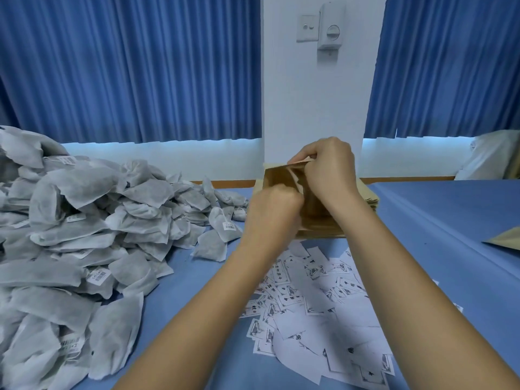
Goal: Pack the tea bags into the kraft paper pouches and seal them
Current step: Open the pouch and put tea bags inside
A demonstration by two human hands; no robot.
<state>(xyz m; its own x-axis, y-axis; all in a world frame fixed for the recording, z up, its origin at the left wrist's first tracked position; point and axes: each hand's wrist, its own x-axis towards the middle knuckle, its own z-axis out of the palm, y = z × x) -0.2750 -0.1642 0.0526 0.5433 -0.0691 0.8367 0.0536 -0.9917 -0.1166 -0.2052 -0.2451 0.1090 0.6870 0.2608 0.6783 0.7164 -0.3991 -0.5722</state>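
A person's left hand and right hand pinch open the mouth of a brown kraft paper pouch, held upright over a stack of flat pouches on the blue counter. The heap of white fabric tea bags lies to the left, and too hard a pull could tear the rim.

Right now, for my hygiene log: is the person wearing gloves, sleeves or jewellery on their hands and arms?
Neither the left hand nor the right hand is gloved. No sleeves, watch, bracelet or rings show anywhere up to the frame's edge.
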